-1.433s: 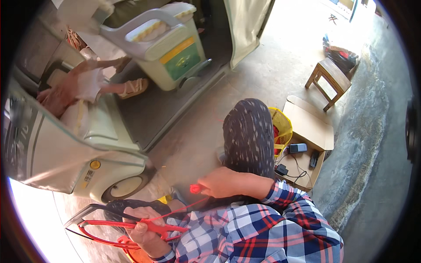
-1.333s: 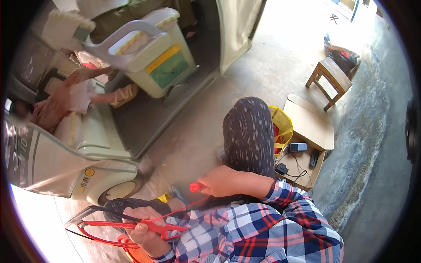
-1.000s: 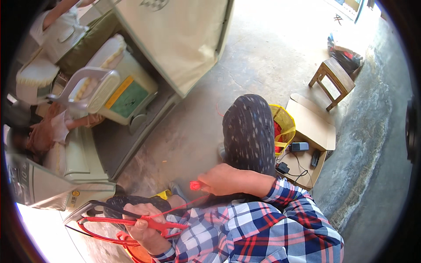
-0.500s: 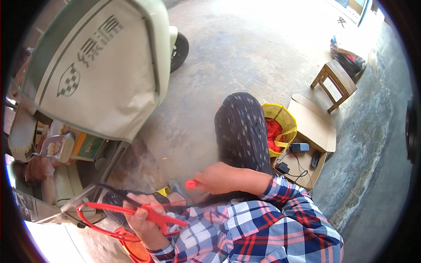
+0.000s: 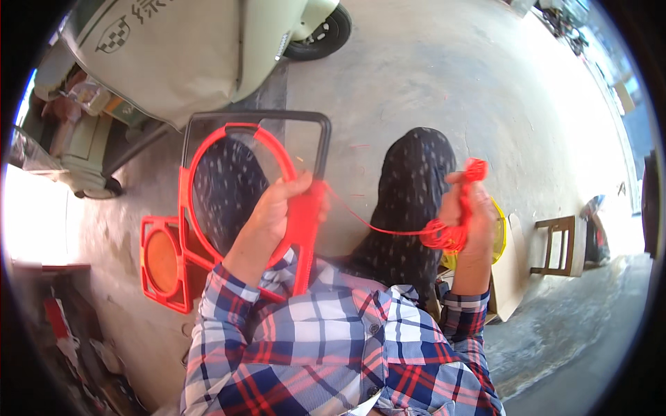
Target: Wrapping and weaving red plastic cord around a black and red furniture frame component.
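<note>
My left hand (image 5: 274,208) is closed on the side of a red frame (image 5: 282,157) with a large round opening. A squared black bar (image 5: 260,116) runs around its top, and red cord appears wound on the side under my hand. Raised over my right knee, my right hand (image 5: 479,222) grips a bundle of red cord (image 5: 444,237), which sticks out above and below the fingers. A single strand sags between the bundle and the frame. Motion blurs both hands a little.
A red frame with an orange round panel (image 5: 161,260) rests on the floor at left. Beyond it stands a pale scooter (image 5: 187,62). Right of my knee are a yellow bag (image 5: 499,232), an open cardboard box (image 5: 510,270) and a wooden stool (image 5: 558,246).
The red frame has been lifted and turned so its round opening shows. My right hand has moved right with the cord bundle, lengthening the strand. My view has swung as well.
</note>
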